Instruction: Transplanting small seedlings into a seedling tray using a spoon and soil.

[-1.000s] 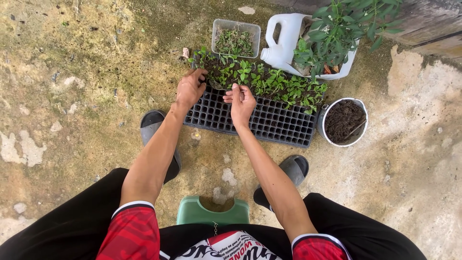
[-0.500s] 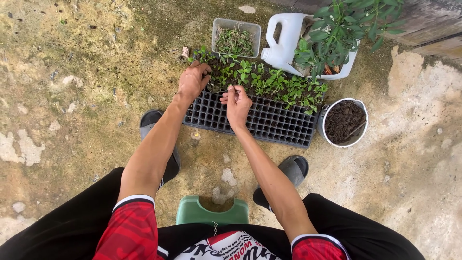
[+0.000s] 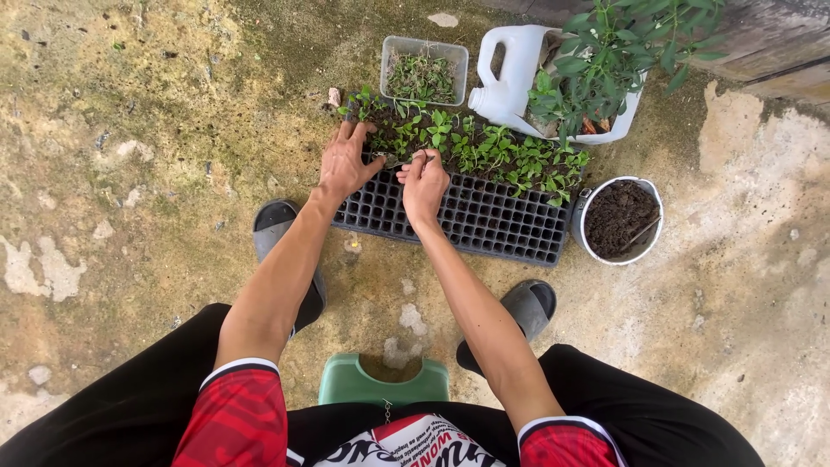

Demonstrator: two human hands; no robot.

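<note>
On the mossy concrete ground (image 3: 130, 130), a black plastic seedling tray (image 3: 484, 220) lies with small green seedlings (image 3: 484, 151) filling its far rows. The left hand (image 3: 346, 164) rests spread flat on the tray's edge, holding nothing, while the right hand (image 3: 424, 182) pinches something small at the seedlings, too small to identify. Such soft, fragile stems likely bruise easily, so they are best gripped gently near the base.

Black seedling tray (image 3: 484, 220) flat on ground; far rows sprouting green.
</note>
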